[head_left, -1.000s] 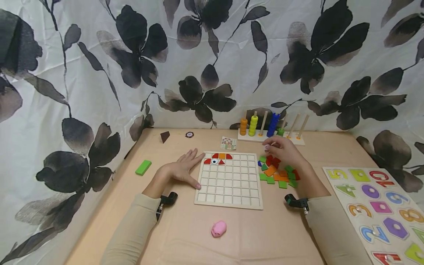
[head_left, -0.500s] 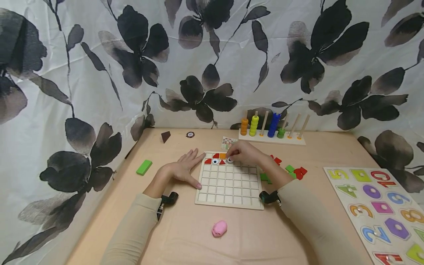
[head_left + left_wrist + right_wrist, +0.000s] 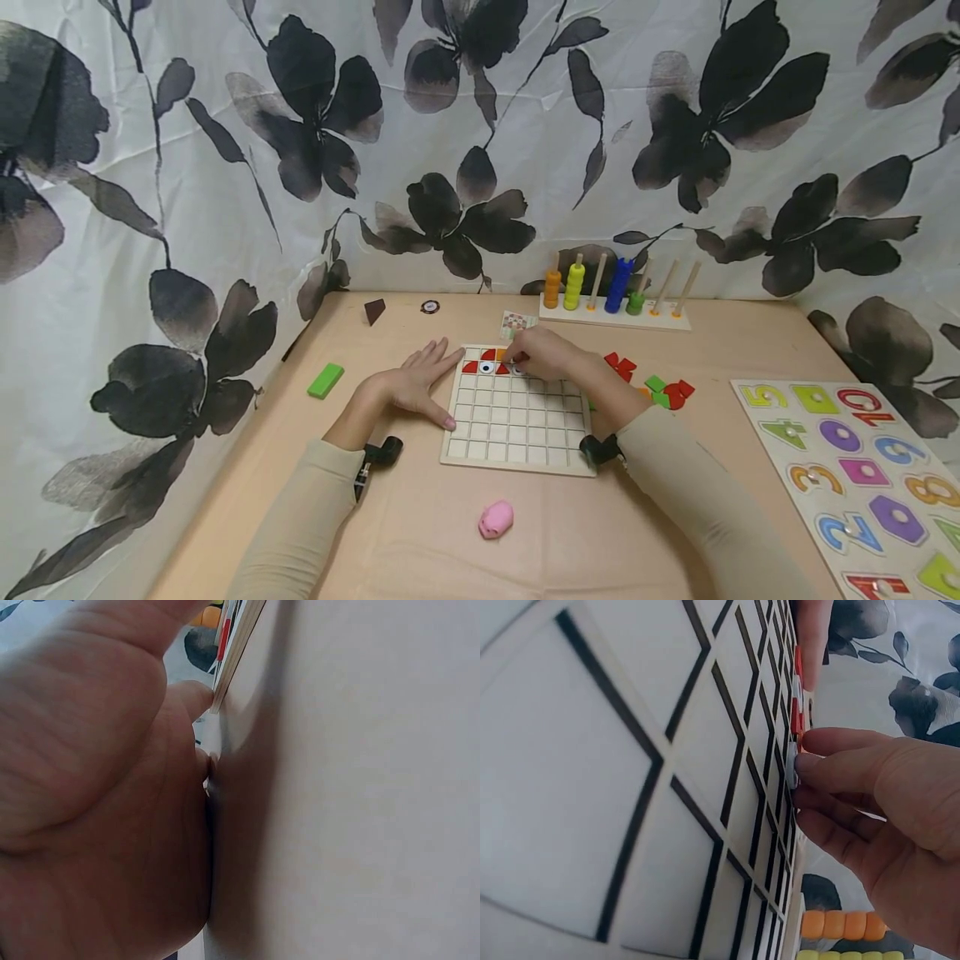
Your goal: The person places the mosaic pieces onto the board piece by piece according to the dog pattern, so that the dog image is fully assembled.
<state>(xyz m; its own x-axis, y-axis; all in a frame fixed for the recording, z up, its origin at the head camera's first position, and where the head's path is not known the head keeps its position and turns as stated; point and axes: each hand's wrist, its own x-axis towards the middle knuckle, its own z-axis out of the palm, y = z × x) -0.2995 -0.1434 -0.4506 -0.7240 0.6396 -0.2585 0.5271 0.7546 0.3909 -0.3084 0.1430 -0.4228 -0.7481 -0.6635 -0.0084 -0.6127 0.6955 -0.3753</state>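
Observation:
A white grid board point(image 3: 517, 425) lies on the table, with red, orange and white tiles in its top rows. One white tile with a black-ringed blue dot point(image 3: 487, 367) sits between two red tiles. My left hand point(image 3: 408, 383) rests spread at the board's left side, its thumb on the edge; the left wrist view shows its palm close over the tabletop. Over the board's upper part, my right hand point(image 3: 551, 354) has bent fingers at a second white tile point(image 3: 792, 766), its thumb tip and fingertips around it. My right hand partly hides the top rows.
Loose red pieces point(image 3: 621, 367) and green pieces point(image 3: 656, 383) lie right of the board. Behind stand a peg stacker point(image 3: 615, 310) and a small picture card point(image 3: 517, 323). A pink toy point(image 3: 496, 519), a green block point(image 3: 326, 381) and a number puzzle point(image 3: 847, 425) lie around.
My right hand has moved left from the loose pieces to the board's top rows, bringing the white tile, then shifted slightly further left. My left hand has stayed in place.

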